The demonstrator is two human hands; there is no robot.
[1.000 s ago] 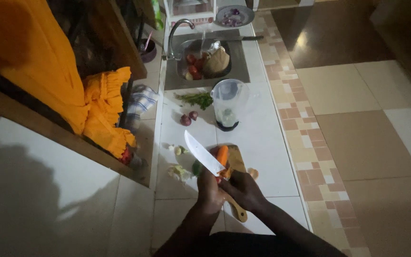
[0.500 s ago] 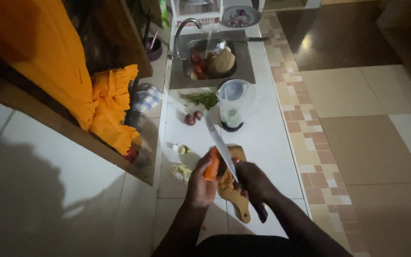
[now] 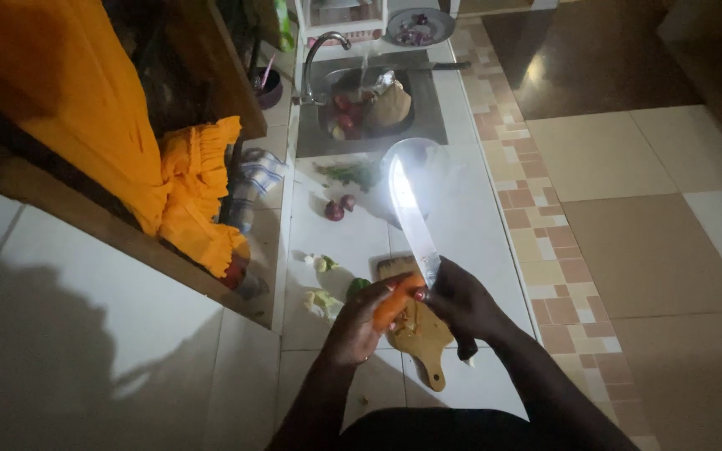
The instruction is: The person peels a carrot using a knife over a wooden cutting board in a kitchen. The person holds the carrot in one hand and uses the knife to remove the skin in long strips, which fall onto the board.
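Note:
My left hand (image 3: 359, 321) grips an orange carrot (image 3: 396, 302) above a wooden cutting board (image 3: 420, 327) on the white counter. My right hand (image 3: 460, 301) holds a large knife (image 3: 412, 219) by its handle, the long bright blade pointing away from me toward the sink. The base of the blade rests against the carrot's upper end. Both hands hover just over the board.
Vegetable scraps (image 3: 324, 297) and two small red onions (image 3: 339, 206) lie on the counter (image 3: 461, 225). A clear blender jug (image 3: 418, 160) stands behind the blade. The sink (image 3: 369, 104) holds vegetables under a running tap. Orange cloth (image 3: 194, 200) hangs at left. Tiled floor lies at right.
The knife has swung from leaning left to pointing straight away, then slightly left of the jug. The carrot has tilted and shifted under the blade's base. My view has moved closer.

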